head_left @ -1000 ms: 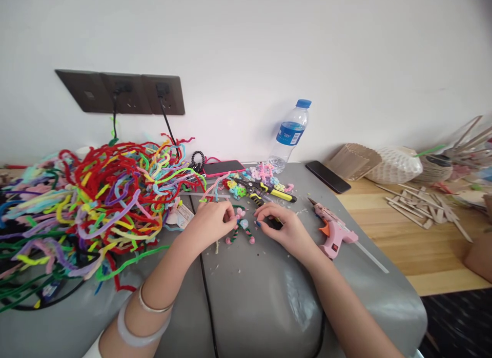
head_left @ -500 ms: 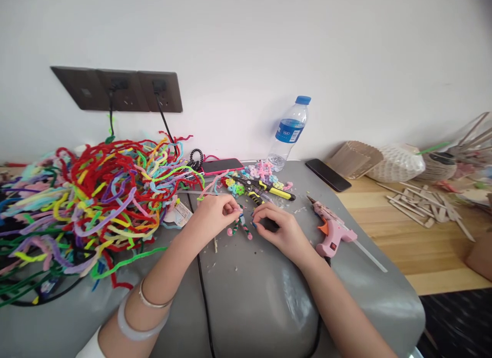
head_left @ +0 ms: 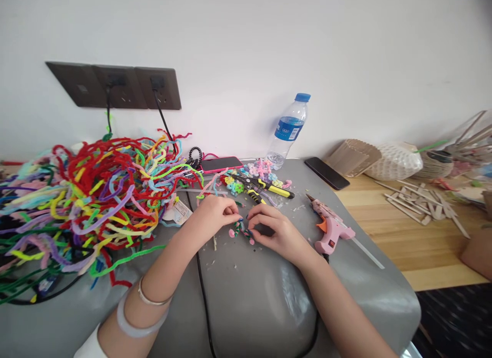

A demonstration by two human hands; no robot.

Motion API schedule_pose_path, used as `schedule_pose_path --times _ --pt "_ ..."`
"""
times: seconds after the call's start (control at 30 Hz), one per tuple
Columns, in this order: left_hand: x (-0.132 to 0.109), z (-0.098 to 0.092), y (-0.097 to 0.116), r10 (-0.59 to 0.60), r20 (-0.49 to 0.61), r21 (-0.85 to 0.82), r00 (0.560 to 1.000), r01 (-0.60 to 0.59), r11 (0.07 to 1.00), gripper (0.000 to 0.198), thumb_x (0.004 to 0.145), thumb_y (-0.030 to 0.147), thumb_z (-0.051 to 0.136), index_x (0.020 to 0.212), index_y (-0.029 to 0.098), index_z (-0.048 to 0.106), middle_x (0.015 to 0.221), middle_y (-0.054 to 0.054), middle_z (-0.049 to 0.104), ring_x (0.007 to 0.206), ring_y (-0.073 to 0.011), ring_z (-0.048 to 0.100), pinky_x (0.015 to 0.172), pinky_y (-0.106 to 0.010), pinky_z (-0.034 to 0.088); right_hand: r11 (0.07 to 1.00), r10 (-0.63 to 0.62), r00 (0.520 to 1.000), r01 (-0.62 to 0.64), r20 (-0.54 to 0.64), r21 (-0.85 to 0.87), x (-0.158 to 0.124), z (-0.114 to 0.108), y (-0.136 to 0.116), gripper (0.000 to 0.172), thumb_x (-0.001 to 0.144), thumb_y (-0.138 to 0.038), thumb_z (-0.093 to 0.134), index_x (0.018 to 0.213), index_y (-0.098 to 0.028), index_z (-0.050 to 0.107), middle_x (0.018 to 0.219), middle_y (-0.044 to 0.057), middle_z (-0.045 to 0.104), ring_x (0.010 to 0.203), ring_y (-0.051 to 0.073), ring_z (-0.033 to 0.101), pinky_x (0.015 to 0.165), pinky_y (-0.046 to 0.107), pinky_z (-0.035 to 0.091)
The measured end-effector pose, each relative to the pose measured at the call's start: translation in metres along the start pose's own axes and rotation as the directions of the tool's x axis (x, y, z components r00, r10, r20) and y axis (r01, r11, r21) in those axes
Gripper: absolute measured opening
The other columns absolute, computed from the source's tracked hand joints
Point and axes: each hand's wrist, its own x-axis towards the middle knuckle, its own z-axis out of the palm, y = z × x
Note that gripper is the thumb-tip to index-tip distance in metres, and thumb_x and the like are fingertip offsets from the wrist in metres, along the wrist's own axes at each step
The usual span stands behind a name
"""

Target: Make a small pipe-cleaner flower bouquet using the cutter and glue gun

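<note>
A small twisted pipe cleaner piece (head_left: 237, 227), dark green and pink with round pink ends, hangs just over the grey table mat (head_left: 253, 301). My left hand (head_left: 220, 213) pinches its top between thumb and fingertips. From the other side, my right hand (head_left: 274, 230) has thumb and fingers closed on the piece's right strand, near the lower pink end. The fingertips partly hide the upper part of the piece. Just beyond my hands lie pliers (head_left: 274, 187) with yellow and black handles, beside several small pastel pipe cleaner pieces (head_left: 259, 169).
A large heap of coloured pipe cleaners (head_left: 103, 194) covers the left side. At right lies a pink glue gun (head_left: 332, 235) with its stick. Two phones, one a black phone (head_left: 326, 173), and a water bottle (head_left: 288, 130) are at the back. Wooden sticks (head_left: 426, 201) lie farther right.
My right hand has come left and its fingertips now close on the piece; before, they were apart from it. The left hand keeps its pinch. The view has shifted slightly.
</note>
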Motion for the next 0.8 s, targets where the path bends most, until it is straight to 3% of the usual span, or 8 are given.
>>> schedule_pose_path --times 0.4,0.8 --pt "0.0005 0.0007 -0.0010 0.017 0.008 0.006 1.000 -0.017 1.000 0.010 0.082 0.026 0.065 0.077 0.020 0.071 0.071 -0.001 0.074 0.067 -0.0182 0.069 0.063 -0.027 0.049 1.000 0.006 1.000 -0.006 0.023 0.015 -0.0006 0.0012 -0.0009 0.015 0.086 -0.008 0.058 0.084 -0.022 0.063 0.102 0.007 0.062 0.091 0.019 0.061 0.079 0.032 0.050" --pt "0.0016 0.0020 -0.0037 0.035 0.000 0.040 0.999 -0.035 0.999 0.010 0.082 0.027 0.065 0.078 0.021 0.071 0.071 0.000 0.075 0.068 -0.0183 0.070 0.064 -0.027 0.048 0.999 -0.014 0.998 0.016 0.056 -0.034 0.0003 0.0018 0.0009 0.012 0.092 -0.016 0.056 0.087 -0.023 0.065 0.103 0.009 0.063 0.093 0.021 0.062 0.083 0.036 0.050"
